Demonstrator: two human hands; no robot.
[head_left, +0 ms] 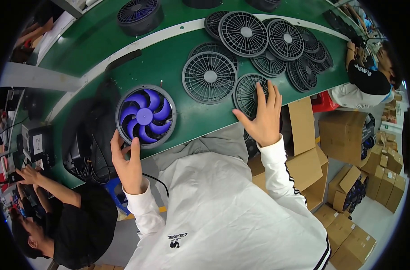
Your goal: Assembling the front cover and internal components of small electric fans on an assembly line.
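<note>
A round fan (145,116) with purple blades in a dark grey ring housing lies face up on the green table. My left hand (127,163) is at its lower left edge, thumb over the rim and fingers along the outer side. My right hand (263,118) is spread with its fingers over a dark grey round fan grille (246,96) near the table's front edge, hiding its right part. Another grille (209,77) lies flat between the fan and my right hand, partly on top of a further one.
Several more grilles (243,33) are heaped at the back right. A finished-looking round fan unit (140,17) stands beyond the white rail. Black cases (86,148) lie left of the fan. Open cardboard boxes (304,168) stand by my right arm. Co-workers (81,225) sit on both sides.
</note>
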